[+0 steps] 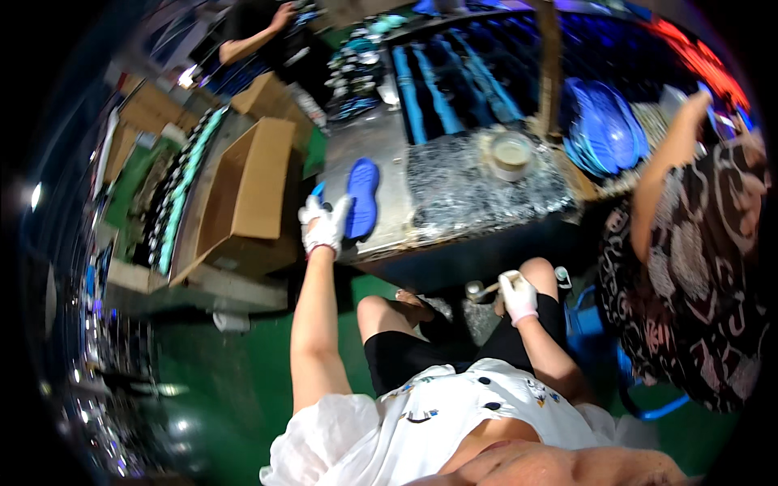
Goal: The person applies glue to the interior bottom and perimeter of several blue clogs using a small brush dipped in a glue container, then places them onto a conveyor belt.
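A blue shoe sole (362,198) lies lengthwise on the metal tabletop (393,174). My left hand (324,224), in a white glove, is at its left edge with fingers spread; whether the fingertips touch the sole is unclear. A small bright-blue piece (318,192) shows just beyond that hand, mostly hidden. Low over my lap, my right hand (519,296), also gloved, is closed around the handle of a brush (485,291) whose pale head points left. A round tub of pale liquid (510,154) stands on the table's plastic-covered part (478,190).
Left of the table stands an open cardboard box (258,190), beside a rack of dark and mint soles (182,190). Behind the tub runs a conveyor with blue strips (450,81). Stacked blue soles (604,125) sit by a post (549,69). A co-worker (697,267) is close on the right.
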Tool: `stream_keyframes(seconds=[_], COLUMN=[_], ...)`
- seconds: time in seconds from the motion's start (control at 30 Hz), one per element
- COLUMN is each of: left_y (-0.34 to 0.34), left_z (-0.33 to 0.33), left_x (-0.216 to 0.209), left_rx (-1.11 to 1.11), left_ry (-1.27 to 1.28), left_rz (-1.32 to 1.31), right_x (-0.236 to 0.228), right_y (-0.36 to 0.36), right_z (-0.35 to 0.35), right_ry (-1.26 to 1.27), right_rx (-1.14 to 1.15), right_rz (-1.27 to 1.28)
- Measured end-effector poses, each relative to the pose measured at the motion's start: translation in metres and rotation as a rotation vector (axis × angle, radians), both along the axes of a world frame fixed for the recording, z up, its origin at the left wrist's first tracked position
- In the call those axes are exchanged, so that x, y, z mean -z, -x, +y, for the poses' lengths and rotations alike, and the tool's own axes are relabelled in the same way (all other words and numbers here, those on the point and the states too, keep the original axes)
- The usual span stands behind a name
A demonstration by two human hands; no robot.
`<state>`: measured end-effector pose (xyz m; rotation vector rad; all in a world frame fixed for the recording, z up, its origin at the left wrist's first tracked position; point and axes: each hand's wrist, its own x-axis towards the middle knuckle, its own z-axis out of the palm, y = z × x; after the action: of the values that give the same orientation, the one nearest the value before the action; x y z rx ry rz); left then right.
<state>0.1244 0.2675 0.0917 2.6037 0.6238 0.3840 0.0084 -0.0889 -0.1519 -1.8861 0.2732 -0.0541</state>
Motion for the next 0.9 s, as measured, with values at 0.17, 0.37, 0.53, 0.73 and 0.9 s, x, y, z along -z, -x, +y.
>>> stream_keyframes(seconds=[0.17,0.37,0.53,0.73,0.9], left_y=[0.010,0.040,0.071,0.116,0.146], left_z=[0.037,0.098,0.058,-0.026,-0.089], left_x=[0.032,0.070,0.031,0.010,-0.008], left_rx=[0.040,-0.212,-0.169,-0.043,0.000], left_ry=[0.265,0.315,0.999,0.827,0.937], left_rz=[0.067,0.045,-0.536,-0.875,-0.943], right_x=[-0.010,-0.010,-0.020,-0.113,-0.224], right_y=[0.005,0.011,0.017,0.021,0.045], right_z=[0.001,0.010,0.003,0.026,0.048], right_ry=[0.107,0.051,-0.019,-0.229,-0.244], right_rx=[-0.021,-0.078,-0.078,-0.056,-0.112], right_rz=[-0.060,-0.037,-0.197,-0.296,-0.626])
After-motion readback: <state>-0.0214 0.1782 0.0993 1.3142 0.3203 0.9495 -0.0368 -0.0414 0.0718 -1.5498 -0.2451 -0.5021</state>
